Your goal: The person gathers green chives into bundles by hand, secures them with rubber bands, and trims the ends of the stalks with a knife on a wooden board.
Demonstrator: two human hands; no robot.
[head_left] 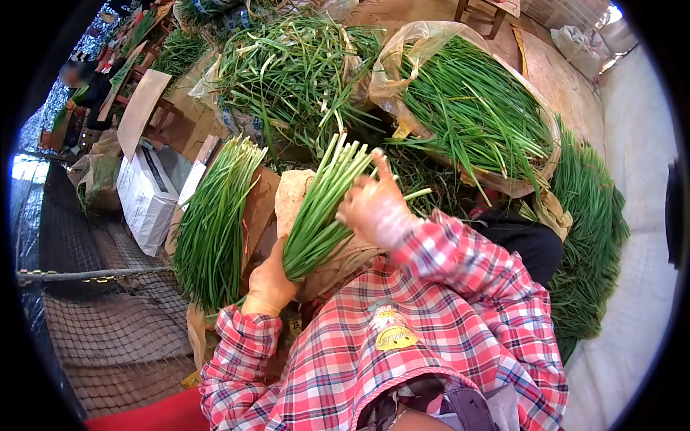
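A bunch of chives (320,223) stands tilted over my lap, its pale cut ends pointing up and away. My left hand (272,281) is closed round its lower left side. Beside the upper right of the bunch is my right hand (377,205), its index finger stretched up near the pale ends and the other fingers loosely bent against the stalks. A single pale stalk (418,194) sticks out to the right behind this hand; whether the hand touches it is hidden. Left of the bunch lies a larger pile of chives (219,223), ends aligned.
Ahead are a heap of loose chives (287,79) and a plastic bag (394,61) full of chives. More chives (586,237) are stacked along the white sheet (636,179) at right. A white box (144,194) and black netting (115,309) are on the left. Another person (97,93) sits farther back.
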